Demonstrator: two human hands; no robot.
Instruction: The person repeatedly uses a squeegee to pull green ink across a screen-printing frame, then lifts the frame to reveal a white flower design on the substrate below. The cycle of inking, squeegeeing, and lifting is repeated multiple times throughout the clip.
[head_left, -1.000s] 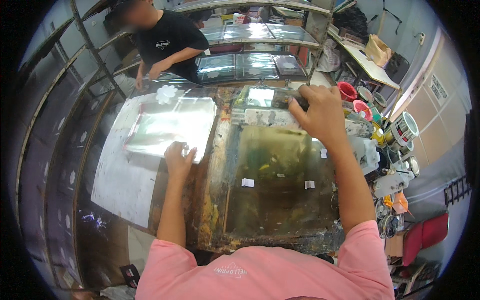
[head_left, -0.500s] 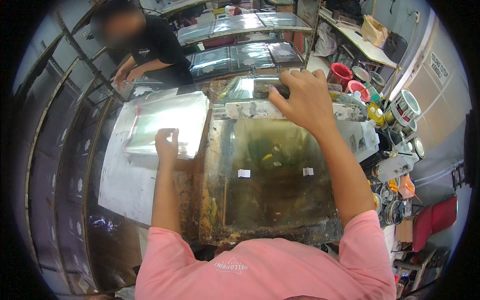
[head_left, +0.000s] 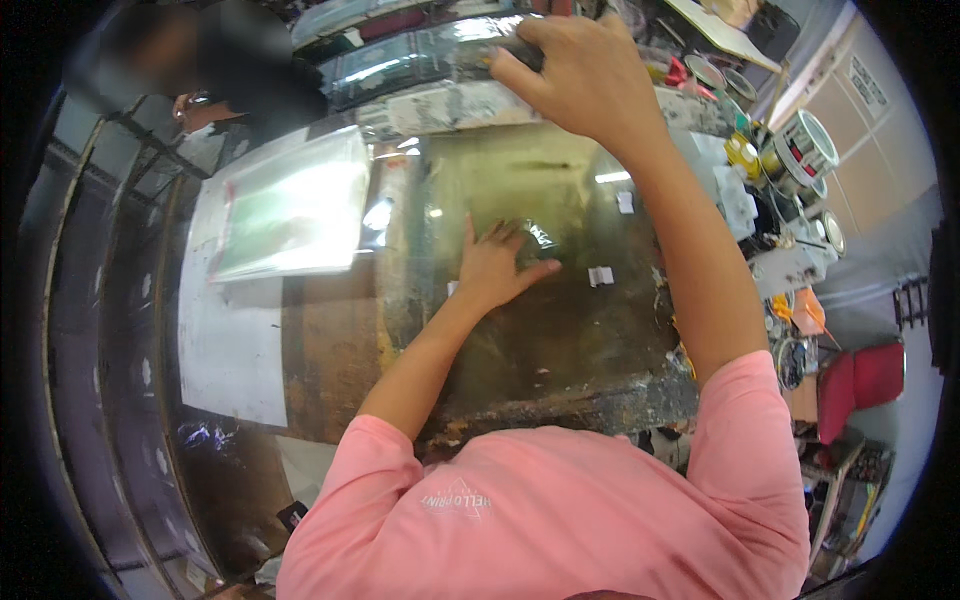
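Note:
My left hand [head_left: 492, 268] lies with its fingers spread on a clear plastic sheet [head_left: 540, 236], whose glints show over the dark, glassy work board [head_left: 520, 350]. Small white tabs [head_left: 600, 276] sit on the board, one partly behind my left wrist. At the far side my right hand [head_left: 590, 85] is raised, its fingers curled over a dark bar [head_left: 524, 52] above a paint-stained pale frame edge [head_left: 455, 105]; the bar's kind is mostly hidden. Left of the board rests a shiny stack of clear plastic sheets [head_left: 295, 205].
White paper [head_left: 230, 350] lies under the stack. Paint cans [head_left: 800, 150] and bottles crowd the right side. A metal rack [head_left: 110, 330] stands at the left, a red chair [head_left: 865, 385] at the lower right. A co-worker [head_left: 250, 80] in black stands at the far left.
My left hand has gone from the stack rightward onto the board, bringing a clear sheet. My right hand still grips the bar. The view has shifted, and the co-worker appears further left.

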